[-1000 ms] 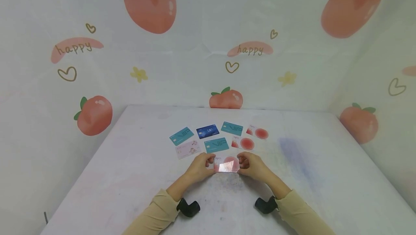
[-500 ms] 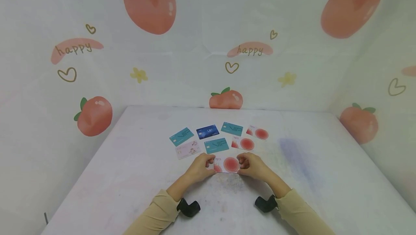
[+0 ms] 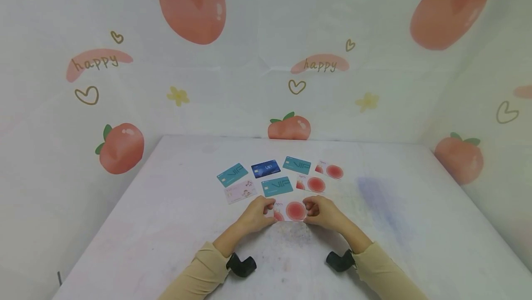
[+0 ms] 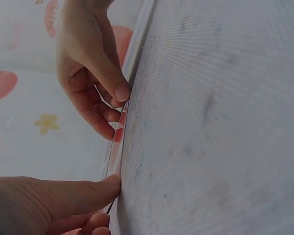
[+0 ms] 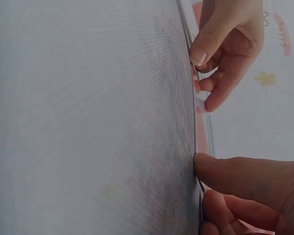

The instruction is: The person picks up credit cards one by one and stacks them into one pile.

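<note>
Pinching a white card with a red dot (image 3: 289, 211) by its two short ends, using left hand (image 3: 254, 215) and right hand (image 3: 325, 212). Holding it between bent fingers, with thumbs at its near corners. Found about halfway between the table's (image 3: 183, 184) left and right edges, with seven other cards (image 3: 277, 187) toward the far edge.

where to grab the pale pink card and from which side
Take the pale pink card probably by its left short end, from the left and above: it lies flat, one teal card close at its far edge, another teal card near its right end.
</note>
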{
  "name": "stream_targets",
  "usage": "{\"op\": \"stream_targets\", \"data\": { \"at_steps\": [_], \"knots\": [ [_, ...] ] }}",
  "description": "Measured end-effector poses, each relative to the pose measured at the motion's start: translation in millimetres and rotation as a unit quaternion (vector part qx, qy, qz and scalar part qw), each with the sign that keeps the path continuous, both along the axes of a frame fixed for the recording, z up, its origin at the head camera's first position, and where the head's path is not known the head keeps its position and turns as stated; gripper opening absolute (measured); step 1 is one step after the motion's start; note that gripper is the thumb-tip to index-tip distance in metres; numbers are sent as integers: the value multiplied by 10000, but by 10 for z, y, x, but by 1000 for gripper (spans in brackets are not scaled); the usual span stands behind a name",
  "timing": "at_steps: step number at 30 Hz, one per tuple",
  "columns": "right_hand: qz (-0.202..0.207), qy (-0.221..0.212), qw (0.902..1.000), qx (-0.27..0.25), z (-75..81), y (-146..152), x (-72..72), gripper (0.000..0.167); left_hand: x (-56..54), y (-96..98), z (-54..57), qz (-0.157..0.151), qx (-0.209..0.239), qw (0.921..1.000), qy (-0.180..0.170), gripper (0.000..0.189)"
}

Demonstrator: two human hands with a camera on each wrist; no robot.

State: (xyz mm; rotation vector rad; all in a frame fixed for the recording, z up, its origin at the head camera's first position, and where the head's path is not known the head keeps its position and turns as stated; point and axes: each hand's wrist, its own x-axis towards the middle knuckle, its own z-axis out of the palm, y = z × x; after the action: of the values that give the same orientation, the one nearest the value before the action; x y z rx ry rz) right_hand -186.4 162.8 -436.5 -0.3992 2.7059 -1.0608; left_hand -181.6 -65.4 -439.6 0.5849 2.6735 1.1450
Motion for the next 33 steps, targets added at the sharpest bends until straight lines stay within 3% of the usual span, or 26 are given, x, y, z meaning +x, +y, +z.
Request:
{"op": "stream_targets", "data": {
  "at_steps": [21, 28, 33],
  "knots": [
    [61, -28, 9997, -220, 15, 29, 12, 45, 4, -28, 7, -1, -71, 9998, -176, 50],
    [-204, -211, 9992, -273, 68, 30, 6, 45, -8, -65, 46, 28, -21, 9992, -397, 55],
    [-193, -76, 9995, -250, 84, 53, -15, 44, -22, -84, 67, 47, -30, 9992, -384, 54]
  ]
}}
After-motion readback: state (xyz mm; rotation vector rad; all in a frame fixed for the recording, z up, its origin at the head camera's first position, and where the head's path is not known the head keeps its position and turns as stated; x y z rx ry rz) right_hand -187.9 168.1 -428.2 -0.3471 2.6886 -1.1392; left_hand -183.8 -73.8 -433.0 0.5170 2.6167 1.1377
